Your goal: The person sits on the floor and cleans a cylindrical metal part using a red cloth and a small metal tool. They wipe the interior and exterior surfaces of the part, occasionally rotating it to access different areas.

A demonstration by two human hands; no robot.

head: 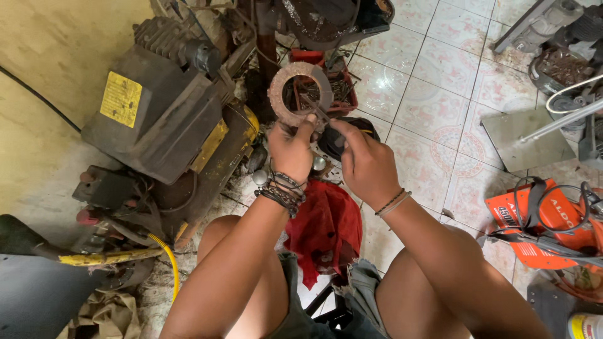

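Note:
My left hand (290,149) grips the lower edge of a worn, rusty-brown ring-shaped disc (299,94) and holds it upright in front of me. My right hand (364,160) pinches a thin metal tool (320,114) whose tip rests against the disc's inner lower rim. Both wrists wear cord bracelets. Below the hands a red rag (326,226) lies between my bare knees.
A grimy compressor-like machine (166,116) with a yellow label stands at the left, with a yellow hose (166,257) below it. A red tray of screws (342,88) lies behind the disc. An orange machine (546,229) with cables sits at the right on the tiled floor.

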